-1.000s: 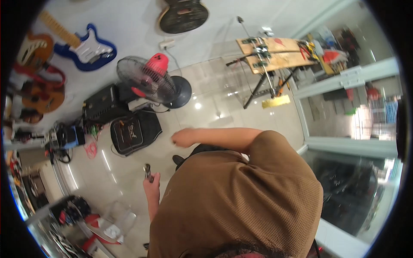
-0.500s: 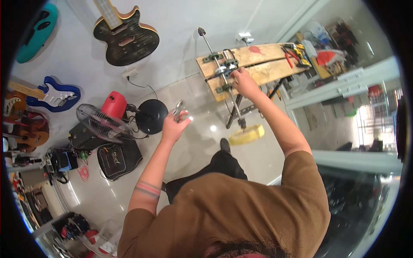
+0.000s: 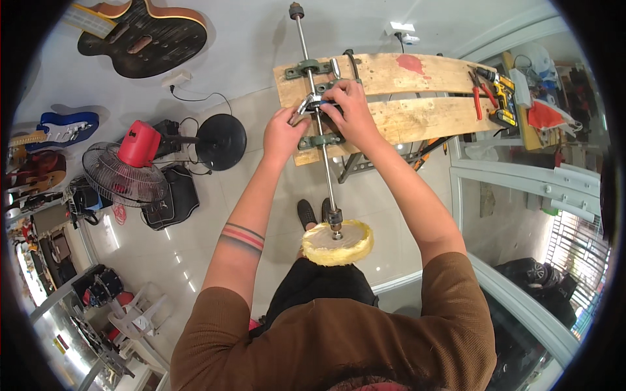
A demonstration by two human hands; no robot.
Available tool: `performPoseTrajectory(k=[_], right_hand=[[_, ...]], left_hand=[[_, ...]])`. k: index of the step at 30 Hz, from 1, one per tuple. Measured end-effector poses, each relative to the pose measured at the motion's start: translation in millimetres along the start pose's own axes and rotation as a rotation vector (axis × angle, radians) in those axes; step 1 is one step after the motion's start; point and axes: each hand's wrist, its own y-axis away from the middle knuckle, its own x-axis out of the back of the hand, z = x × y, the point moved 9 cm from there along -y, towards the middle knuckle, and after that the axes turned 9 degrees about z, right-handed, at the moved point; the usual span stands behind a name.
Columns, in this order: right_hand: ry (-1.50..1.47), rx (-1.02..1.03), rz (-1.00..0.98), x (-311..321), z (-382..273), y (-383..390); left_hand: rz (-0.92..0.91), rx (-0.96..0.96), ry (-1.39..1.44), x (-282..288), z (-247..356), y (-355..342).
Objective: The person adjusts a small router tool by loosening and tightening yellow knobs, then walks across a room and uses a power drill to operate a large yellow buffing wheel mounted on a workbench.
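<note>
A long steel shaft [image 3: 328,173] crosses the end of a wooden plank bench [image 3: 404,118], carried in green bearing blocks [image 3: 321,141]. On its near end sits a yellow buffing wheel [image 3: 313,255]. My left hand [image 3: 283,135] is closed around a silver metal tool [image 3: 302,107], its exact kind unclear, held against the shaft's middle. Opposite it, my right hand [image 3: 352,111] has its fingers bent in at the shiny fitting on the shaft. What those fingertips grip is too small to make out.
A yellow and black cordless drill [image 3: 502,98] and red-handled pliers [image 3: 476,101] lie at the bench's right end. A red pedestal fan [image 3: 139,144] stands at left near a black bag [image 3: 171,202]. Guitars, including a black guitar body [image 3: 153,39], hang on the wall.
My left hand has brought the silver tool from beside the bench up to the shaft. The right hand stays at the shaft's middle. The view has shifted closer over the bench and buffing wheel.
</note>
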Motion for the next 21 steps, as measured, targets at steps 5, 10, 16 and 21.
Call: performPoseTrajectory(k=[5,10,16,21], right_hand=[[-0.055,-0.044,-0.01,-6,13,5],[0.001,-0.056,-0.02,-5,28,4],[-0.054,-0.273,-0.026,5,60,12],[-0.098,-0.225,-0.162,8,57,14]], left_hand=[[0.152,0.059,-0.069,12,-13,0],[0.275,-0.029,0.15,27,6,-11],[0.08,-0.062,0.201,20,16,-25],[0.034,-0.158,0.172,18,23,-34]])
